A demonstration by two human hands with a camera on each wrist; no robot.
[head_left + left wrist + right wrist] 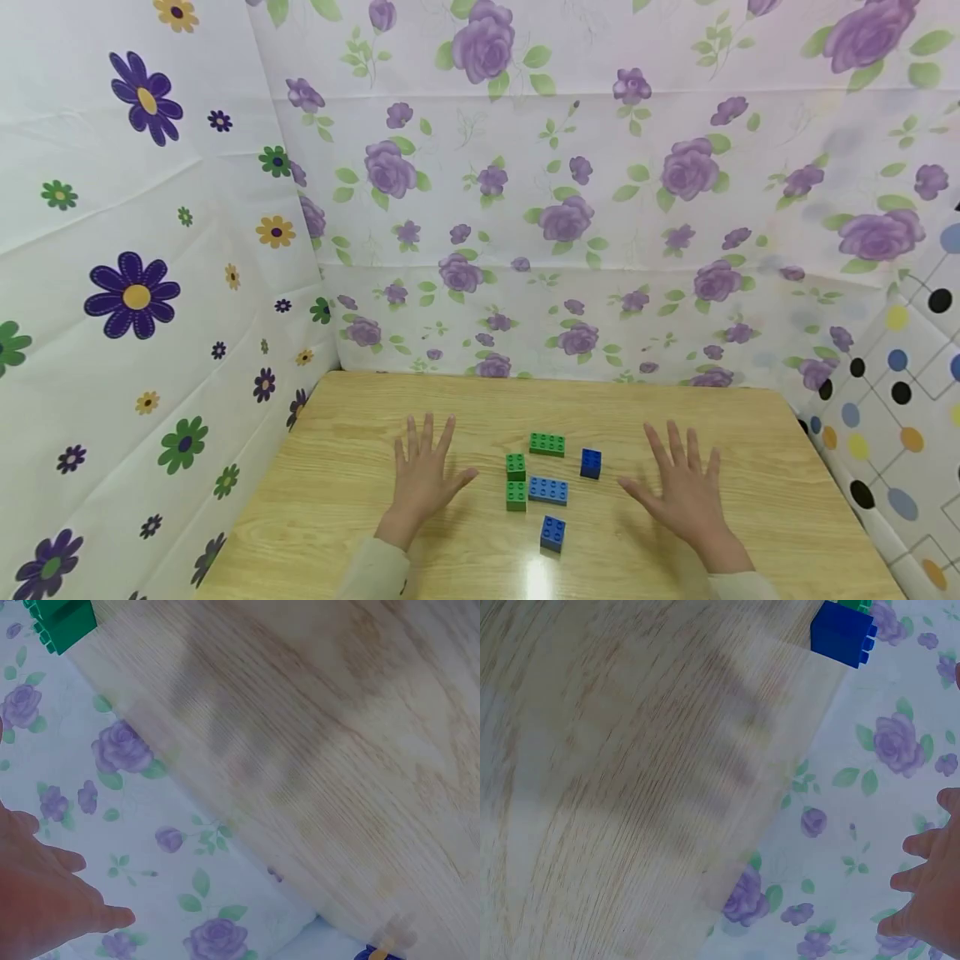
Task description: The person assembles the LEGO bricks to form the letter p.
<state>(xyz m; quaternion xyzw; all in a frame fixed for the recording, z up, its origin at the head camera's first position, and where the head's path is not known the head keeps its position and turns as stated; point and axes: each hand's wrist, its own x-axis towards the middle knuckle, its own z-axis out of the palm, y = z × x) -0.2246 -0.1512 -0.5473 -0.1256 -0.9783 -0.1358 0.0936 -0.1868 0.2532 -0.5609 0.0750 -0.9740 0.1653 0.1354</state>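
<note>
- Nearest, before the light-blue oblong plastic brick [548, 491]: a dark-blue square studded plastic brick [552, 533].
- Left hand [423, 475] and right hand [686, 492] flank the light-blue one, fingers spread wide, holding nothing; seemingly a pause, and gripping would call for lowering and pinching smooth sides.
- Just left of it: two green squarish studded plastic bricks [516, 495].
- Beyond it: a blocky dark-blue plastic brick [591, 463], rightward; a green oblong plastic brick [547, 444].
- Farthest: creased floral cloth [525, 325].

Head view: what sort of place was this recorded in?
Probably a makeshift recording booth rather than an ordinary room: a creased rose-printed sheet stands behind a wooden table, a daisy-printed sheet closes off its left side, and toy bricks are set out on top.
</note>
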